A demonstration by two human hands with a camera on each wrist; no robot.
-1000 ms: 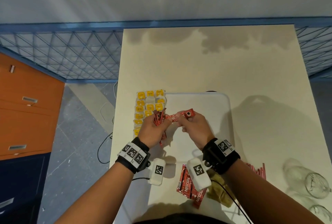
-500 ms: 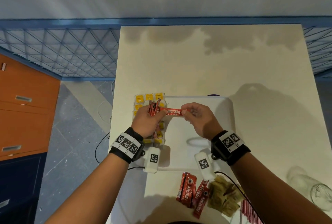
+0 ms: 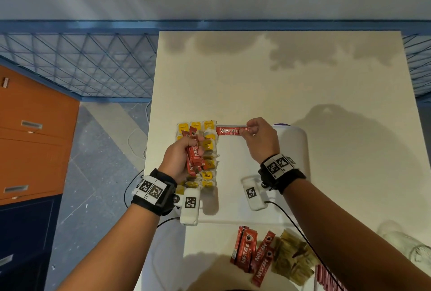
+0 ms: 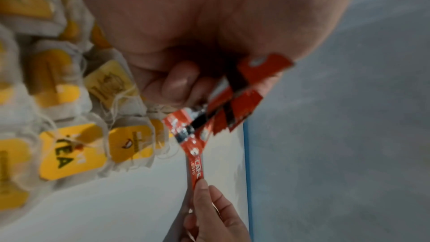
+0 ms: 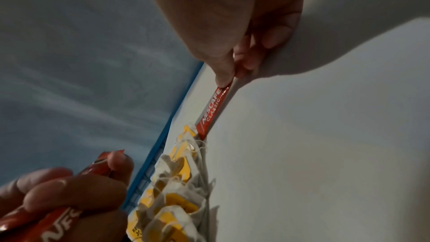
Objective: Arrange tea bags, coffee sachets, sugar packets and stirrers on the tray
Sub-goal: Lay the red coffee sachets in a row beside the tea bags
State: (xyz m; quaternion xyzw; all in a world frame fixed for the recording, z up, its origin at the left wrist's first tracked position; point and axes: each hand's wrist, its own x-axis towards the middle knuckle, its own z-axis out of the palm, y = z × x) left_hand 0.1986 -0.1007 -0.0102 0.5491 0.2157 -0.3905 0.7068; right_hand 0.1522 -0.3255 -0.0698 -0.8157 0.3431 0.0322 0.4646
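Observation:
A white tray [image 3: 296, 150] lies on the cream table. Yellow-tagged tea bags [image 3: 207, 146] fill its left side in rows, seen too as tea bags [image 4: 67, 146] and tea bags [image 5: 177, 201]. My left hand [image 3: 179, 157] grips a bundle of red coffee sachets [image 3: 194, 155] above the tea bags; the bundle [image 4: 235, 102] fans past my fingers. My right hand [image 3: 258, 136] pinches one end of a single coffee sachet [image 3: 229, 131], held flat along the tray's far edge beside the top tea bags. That sachet [image 5: 213, 111] points at the tea bags.
More red coffee sachets [image 3: 251, 251] and brown packets [image 3: 291, 260] lie on the table in front of the tray. Thin red sticks [image 3: 326, 279] sit at the bottom right beside clear glasses [image 3: 415, 246]. An orange cabinet [image 3: 30, 132] stands left of the table.
My right hand has pulled one sachet out of the bundle and carried it right and towards the tray's far edge. The left hand has drawn back a little with the remaining sachets.

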